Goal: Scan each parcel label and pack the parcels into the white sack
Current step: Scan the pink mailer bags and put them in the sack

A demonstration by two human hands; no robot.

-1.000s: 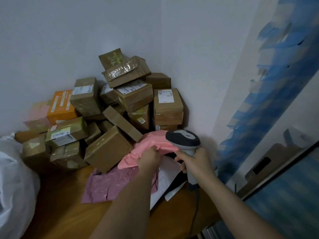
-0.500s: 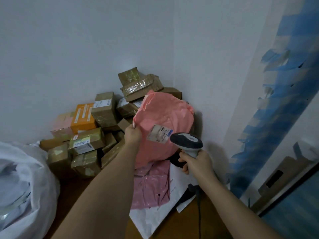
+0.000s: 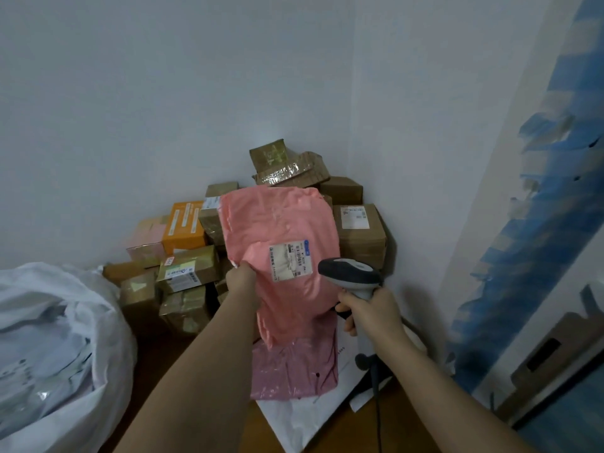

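Left hand [image 3: 240, 280] grips pink parcel [image 3: 281, 256] upright | right hand [image 3: 369, 308] grips scanner [image 3: 351, 277] beside label [image 3: 289, 261]

A soft pink plastic mailer [image 3: 281, 243], faintly glossy and creased, is being shown with a matt paper label [image 3: 288, 261]. Behind, brown cardboard boxes [image 3: 359, 237] wrapped in shiny tape are being seen. The white sack [image 3: 62, 338] is looking like thin crinkled plastic; the surface [image 3: 183, 361] like smooth wood.
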